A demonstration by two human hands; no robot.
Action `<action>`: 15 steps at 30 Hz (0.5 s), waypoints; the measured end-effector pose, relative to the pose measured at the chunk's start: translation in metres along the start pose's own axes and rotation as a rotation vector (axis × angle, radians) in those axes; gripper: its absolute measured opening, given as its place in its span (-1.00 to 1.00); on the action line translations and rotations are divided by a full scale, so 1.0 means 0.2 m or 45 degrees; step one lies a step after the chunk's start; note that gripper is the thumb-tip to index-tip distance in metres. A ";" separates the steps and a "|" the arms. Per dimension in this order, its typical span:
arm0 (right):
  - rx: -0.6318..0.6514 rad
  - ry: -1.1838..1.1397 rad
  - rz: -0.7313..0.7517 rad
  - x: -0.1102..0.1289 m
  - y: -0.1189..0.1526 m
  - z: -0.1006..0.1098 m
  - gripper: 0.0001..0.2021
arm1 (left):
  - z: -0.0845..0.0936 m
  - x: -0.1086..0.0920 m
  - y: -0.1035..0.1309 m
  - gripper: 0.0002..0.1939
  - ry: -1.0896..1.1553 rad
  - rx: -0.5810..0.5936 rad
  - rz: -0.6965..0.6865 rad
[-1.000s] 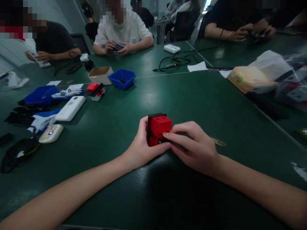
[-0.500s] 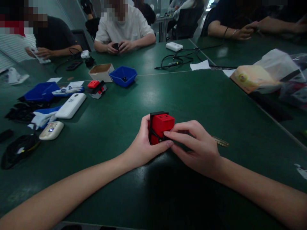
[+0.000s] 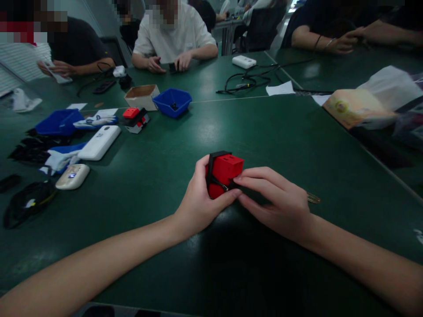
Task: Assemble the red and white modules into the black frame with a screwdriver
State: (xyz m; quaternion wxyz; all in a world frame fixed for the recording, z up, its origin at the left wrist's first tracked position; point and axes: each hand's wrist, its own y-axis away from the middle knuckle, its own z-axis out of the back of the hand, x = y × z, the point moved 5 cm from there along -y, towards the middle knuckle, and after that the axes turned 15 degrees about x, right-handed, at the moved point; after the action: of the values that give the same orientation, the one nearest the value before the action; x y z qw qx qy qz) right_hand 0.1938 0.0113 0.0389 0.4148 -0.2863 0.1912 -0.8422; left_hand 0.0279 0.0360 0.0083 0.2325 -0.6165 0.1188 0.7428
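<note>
My left hand (image 3: pixel 201 198) is wrapped round a red plastic block (image 3: pixel 229 168), with the thumb along its near side. A black frame (image 3: pixel 209 169) sits on the block's left and top edges, and a thin black rod with a shiny tip (image 3: pixel 222 185) runs across its front. At the block's lower right corner, the fingertips of my right hand (image 3: pixel 276 204) pinch a small black part (image 3: pixel 233 182), which they mostly hide. The block is held tilted just above the table. Behind my right hand lies a gold-coloured clip-like thing (image 3: pixel 313 198).
To the left lie a white power bank (image 3: pixel 101 143), a cream round-edged device (image 3: pixel 72 177), gloves (image 3: pixel 62 158) and a coiled black cable (image 3: pixel 29 204). Farther off stand a red-and-black assembly (image 3: pixel 135 119), a blue bin (image 3: pixel 172 102) and a cardboard box (image 3: pixel 142 97). Other people sit across the green table (image 3: pixel 211 127).
The block has turned and tilted slightly in my left hand. My right fingertips have stayed at its lower right corner. The person opposite has moved their hands apart.
</note>
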 end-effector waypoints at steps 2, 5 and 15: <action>0.005 0.006 0.010 0.00 0.00 0.00 -0.70 | 0.00 0.00 0.00 -0.25 0.010 -0.010 0.002; 0.014 0.024 0.033 0.00 0.00 0.00 -0.70 | 0.00 0.00 0.00 -0.24 0.023 -0.013 0.000; 0.011 0.063 0.065 0.00 0.00 0.00 -0.75 | 0.00 0.01 0.00 -0.30 0.049 0.003 0.006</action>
State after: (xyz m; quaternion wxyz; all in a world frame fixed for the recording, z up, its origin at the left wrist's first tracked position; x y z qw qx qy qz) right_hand 0.1935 0.0104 0.0379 0.4324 -0.2587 0.2051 -0.8390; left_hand 0.0284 0.0367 0.0070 0.2292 -0.6301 0.1253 0.7312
